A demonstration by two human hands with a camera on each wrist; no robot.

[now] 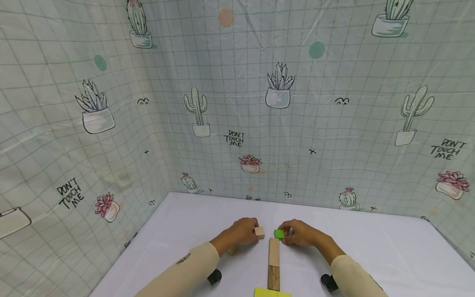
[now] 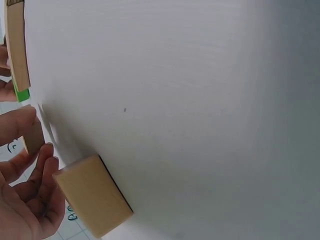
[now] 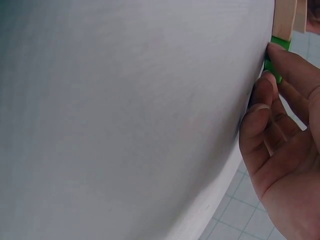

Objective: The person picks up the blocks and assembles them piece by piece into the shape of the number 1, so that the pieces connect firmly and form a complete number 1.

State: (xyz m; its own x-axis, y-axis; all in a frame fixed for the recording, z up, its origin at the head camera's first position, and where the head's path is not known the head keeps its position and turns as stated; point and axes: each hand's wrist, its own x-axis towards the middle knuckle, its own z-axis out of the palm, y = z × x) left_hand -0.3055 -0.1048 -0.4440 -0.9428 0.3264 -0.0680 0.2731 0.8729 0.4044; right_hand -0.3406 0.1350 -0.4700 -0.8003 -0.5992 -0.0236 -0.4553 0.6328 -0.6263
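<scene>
My left hand (image 1: 245, 231) pinches a small pale wooden block (image 1: 259, 232) between thumb and fingers, raised beside the far end of a row of blocks. In the left wrist view that block (image 2: 34, 137) shows its flat side. With thumb and fingertips my right hand (image 1: 301, 233) grips a green block (image 1: 279, 234) at the row's far end. The row has a pale wooden plank (image 1: 274, 252), a darker brown wooden block (image 1: 273, 278) and a yellow block (image 1: 272, 293) nearest me. Another wooden block (image 2: 95, 195) stands on the table near my left hand, mostly hidden in the head view.
A white-covered table (image 1: 389, 255) lies under both hands. Behind and to the left hangs a cloth (image 1: 222, 74) printed with a grid and potted cacti. Small black objects (image 1: 214, 276) show beside both beige sleeves (image 1: 182, 270).
</scene>
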